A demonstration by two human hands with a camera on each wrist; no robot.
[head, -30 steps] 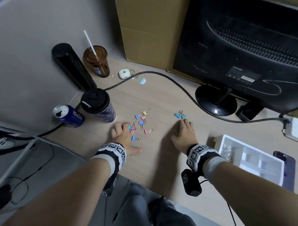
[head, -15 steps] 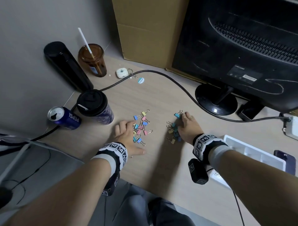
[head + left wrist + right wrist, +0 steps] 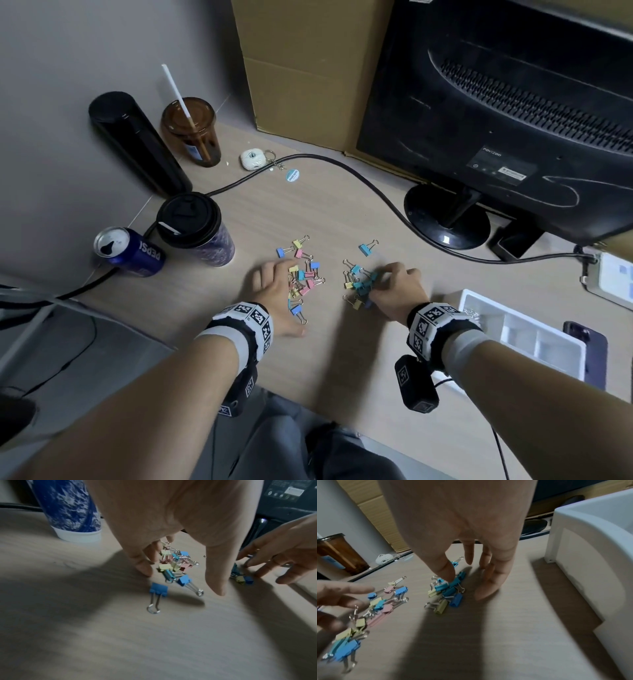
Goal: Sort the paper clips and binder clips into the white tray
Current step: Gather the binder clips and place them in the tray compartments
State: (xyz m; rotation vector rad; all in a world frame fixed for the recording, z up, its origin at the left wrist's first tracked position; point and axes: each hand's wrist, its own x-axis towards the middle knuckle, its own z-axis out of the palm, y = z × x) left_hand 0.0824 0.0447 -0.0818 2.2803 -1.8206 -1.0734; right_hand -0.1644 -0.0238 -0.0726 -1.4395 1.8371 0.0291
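On desk, pastel binder clips

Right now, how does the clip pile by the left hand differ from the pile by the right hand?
The left pile mixes pink, yellow and blue binder clips and is spread loosely; the right pile is mostly teal and blue with a few yellow, with no pink that I can see, and is bunched tighter. The left hand lies beside its pile; the right hand reaches its fingers into its pile. Both piles lie on the desk, outside the white tray.

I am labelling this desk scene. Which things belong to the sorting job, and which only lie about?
Job: binder clips by the left hand; binder clips by the right hand; paper clips in the white tray.

Lying about: Pepsi can, lidded cup, brown cup, black bottle, monitor, phone.
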